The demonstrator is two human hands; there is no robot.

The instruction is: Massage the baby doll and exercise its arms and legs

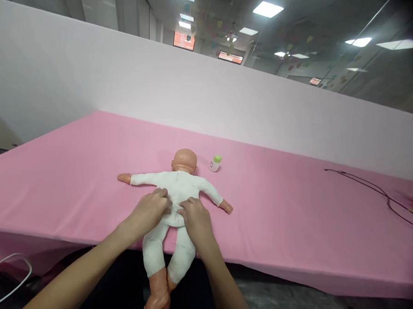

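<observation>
Left hand (149, 213) and right hand (197, 226) lie open, not gripping, on the soft cloth body of a light-looking baby doll (178, 193), directly beneath them on the pink table (300, 223). Its padded middle seems the easiest hold; a small bottle (215, 163) stands beyond the hands.

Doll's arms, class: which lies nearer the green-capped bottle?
The doll's arm on the view's right, just below the bottle; the other arm stretches away left.

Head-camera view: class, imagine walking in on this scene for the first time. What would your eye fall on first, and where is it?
The eye goes first to the white-suited baby doll, arms outstretched on the pink cloth-covered table, its legs past the near edge. The left hand and right hand rest on its middle. Just beyond, right of its head, sits a small green-capped bottle.
</observation>
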